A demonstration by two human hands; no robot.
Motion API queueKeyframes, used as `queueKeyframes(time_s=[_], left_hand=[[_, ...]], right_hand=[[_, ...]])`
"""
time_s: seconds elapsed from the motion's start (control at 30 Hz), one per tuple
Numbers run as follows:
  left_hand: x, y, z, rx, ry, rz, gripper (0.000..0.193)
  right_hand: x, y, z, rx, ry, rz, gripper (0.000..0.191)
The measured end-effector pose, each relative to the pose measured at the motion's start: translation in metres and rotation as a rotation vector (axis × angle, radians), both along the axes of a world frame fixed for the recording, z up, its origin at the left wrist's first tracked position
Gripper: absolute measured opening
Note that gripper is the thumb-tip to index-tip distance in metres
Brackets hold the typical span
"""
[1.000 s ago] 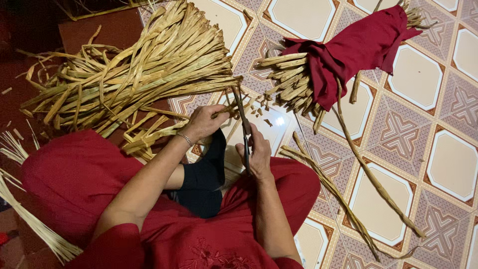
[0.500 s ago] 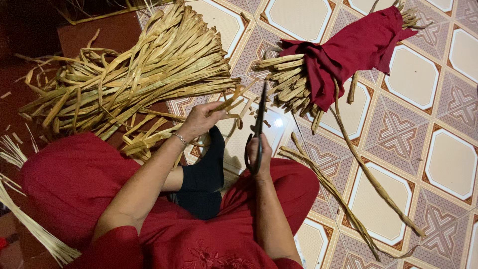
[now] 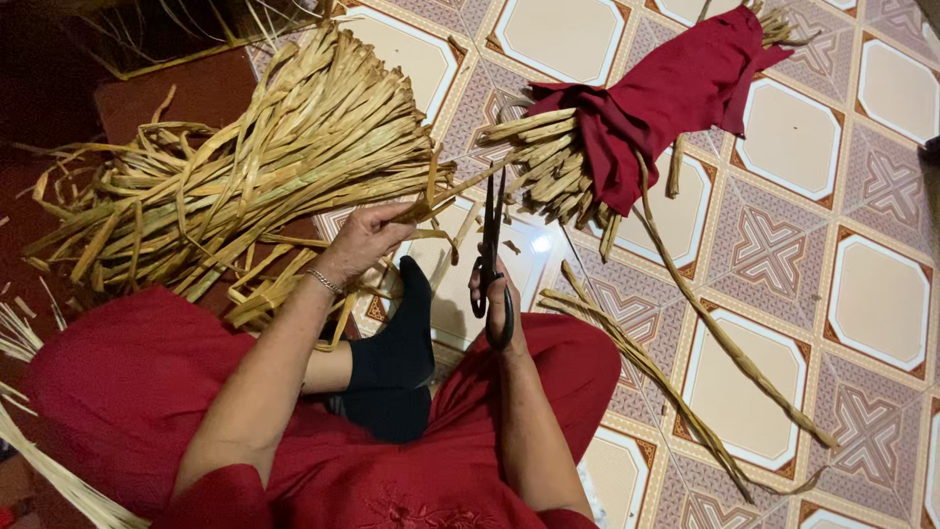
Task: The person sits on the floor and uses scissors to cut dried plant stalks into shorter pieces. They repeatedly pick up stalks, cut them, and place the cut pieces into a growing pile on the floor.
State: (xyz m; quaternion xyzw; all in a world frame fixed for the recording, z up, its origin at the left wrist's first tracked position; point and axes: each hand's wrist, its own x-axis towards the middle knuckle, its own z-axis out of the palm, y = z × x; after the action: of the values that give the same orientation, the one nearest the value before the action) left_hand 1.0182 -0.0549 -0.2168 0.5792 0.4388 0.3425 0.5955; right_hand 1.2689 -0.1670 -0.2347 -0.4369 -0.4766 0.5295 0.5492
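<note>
Nearest to the camera are the person's red clothes (image 3: pixel 147 392), which cover the lap and both knees, and a foot in a black sock (image 3: pixel 397 353) that rests between the knees on the tiled floor (image 3: pixel 881 294).

Just above the right knee, the right hand (image 3: pixel 499 299) holds a pair of dark scissors (image 3: pixel 490 260). The fingers go through the handle loops, so the grip is closed around the handles. The blades point away from the person, up toward the bundles, and they stand nearly together; I cannot tell if a strip is between them.

To the left of the scissors, the left hand (image 3: pixel 364 240) wears a thin bracelet (image 3: pixel 321 282) on the wrist. Its fingers are pinched together on a few dried straw strips (image 3: pixel 431 211) at the near end of the large loose straw bundle (image 3: pixel 255 167). This bundle lies on the floor and spreads out to the left, partly over a dark red mat (image 3: pixel 211 93).

To the right of the person, some long twisted straw cords (image 3: pixel 715 333) lie across the tiles.

Farther away, beyond the scissor tips, a second straw bundle (image 3: pixel 548 162) lies on the floor, wrapped in a dark red cloth (image 3: pixel 676 93). Its cut ends point toward the person and are near the scissor tips, but not touching them.
</note>
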Motion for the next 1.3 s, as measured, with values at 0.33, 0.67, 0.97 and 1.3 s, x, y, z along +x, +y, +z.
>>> queueKeyframes(time_s=[0.33, 0.67, 0.97, 1.3], left_hand=[[0.006, -0.004, -0.003, 0.063, 0.091, -0.127, 0.04], [0.0, -0.004, -0.008, -0.019, 0.054, -0.079, 0.038], [-0.027, 0.0, -0.011, -0.143, -0.3, -0.134, 0.034], [-0.024, 0.002, -0.014, -0.1, -0.228, -0.398, 0.034]], right_hand=[[0.004, -0.002, 0.006, 0.069, -0.131, -0.075, 0.091], [0.008, -0.005, -0.009, -0.003, -0.1, -0.192, 0.072], [0.011, 0.0, -0.009, -0.002, 0.0, 0.121, 0.097], [0.013, -0.002, -0.015, 0.039, 0.08, 0.24, 0.099]])
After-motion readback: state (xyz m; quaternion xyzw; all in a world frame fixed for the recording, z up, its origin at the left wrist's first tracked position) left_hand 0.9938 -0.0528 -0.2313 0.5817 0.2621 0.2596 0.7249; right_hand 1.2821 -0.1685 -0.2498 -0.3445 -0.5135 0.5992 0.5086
